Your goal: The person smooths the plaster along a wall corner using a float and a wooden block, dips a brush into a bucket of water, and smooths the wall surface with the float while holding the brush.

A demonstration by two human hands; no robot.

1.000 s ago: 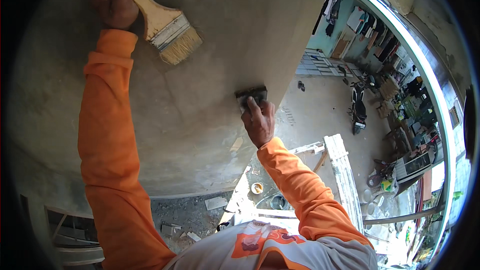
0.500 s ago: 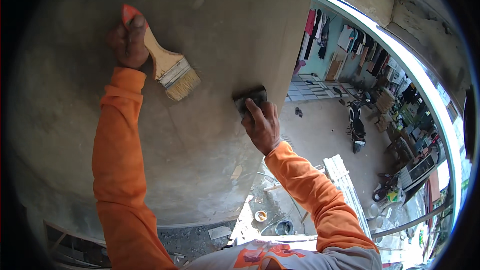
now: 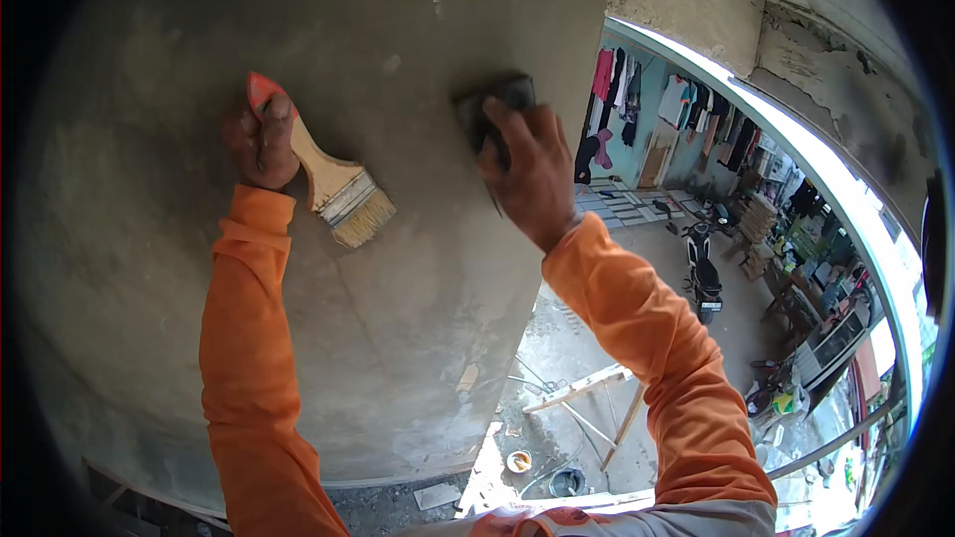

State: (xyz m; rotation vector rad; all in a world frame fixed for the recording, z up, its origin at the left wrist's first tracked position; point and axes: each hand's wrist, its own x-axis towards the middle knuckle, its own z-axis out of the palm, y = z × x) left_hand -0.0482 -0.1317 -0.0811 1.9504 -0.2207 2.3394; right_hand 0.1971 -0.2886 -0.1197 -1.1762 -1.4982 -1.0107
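A paintbrush [image 3: 326, 179] with a wooden handle, red tip and pale bristles is in my left hand [image 3: 264, 144]. The fingers close around the handle near its red end, and the bristles point down to the right. My left hand rests close against the grey plastered wall [image 3: 378, 358]. Near the wall's right edge, my right hand [image 3: 532, 164] grips a dark rectangular pad [image 3: 515, 91] lying flat on the plaster. Slight blur and the fingers over it hide part of the pad, so its material is unclear.
Past the wall's right edge lies a lower yard with a parked motorcycle [image 3: 703, 273] and hanging clothes [image 3: 674, 99]. Below are a wooden trestle [image 3: 587, 390], a small bucket [image 3: 519, 461] and a dark bucket [image 3: 567, 482]. A concrete beam [image 3: 686, 0] runs overhead at right.
My right hand has slid the dark pad up along the wall. The view has tilted upward, so the brush and left hand appear lower, with little shift against the wall.
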